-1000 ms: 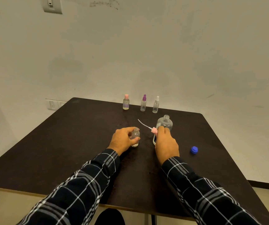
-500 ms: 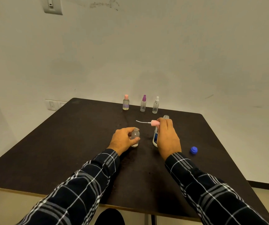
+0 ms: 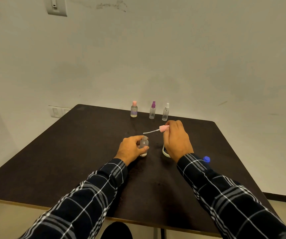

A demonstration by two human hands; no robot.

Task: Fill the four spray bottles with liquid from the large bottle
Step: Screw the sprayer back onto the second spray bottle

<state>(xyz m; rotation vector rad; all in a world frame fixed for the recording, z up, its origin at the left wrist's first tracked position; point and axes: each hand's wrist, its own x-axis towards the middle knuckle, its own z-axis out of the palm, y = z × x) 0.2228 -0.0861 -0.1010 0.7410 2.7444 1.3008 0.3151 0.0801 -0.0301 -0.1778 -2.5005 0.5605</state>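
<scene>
My left hand (image 3: 130, 149) grips a small clear spray bottle (image 3: 144, 145) that stands uncapped on the dark table (image 3: 69, 152). My right hand (image 3: 176, 138) holds a pink spray cap (image 3: 163, 128) above the table, its thin white tube pointing left toward the small bottle. The large bottle (image 3: 165, 151) stands behind my right hand and is mostly hidden by it. Three capped spray bottles line the far edge: a pink-capped one (image 3: 134, 109), a purple-capped one (image 3: 152, 110) and a white-capped one (image 3: 165, 112).
A blue cap (image 3: 206, 159) lies on the table right of my right wrist. A wall stands close behind the table's far edge. Wall sockets (image 3: 57, 111) sit at the left of the table.
My right hand has lifted the pink spray cap up and away from the large bottle's side, and now covers that bottle. The left hand and small bottle have stayed put.
</scene>
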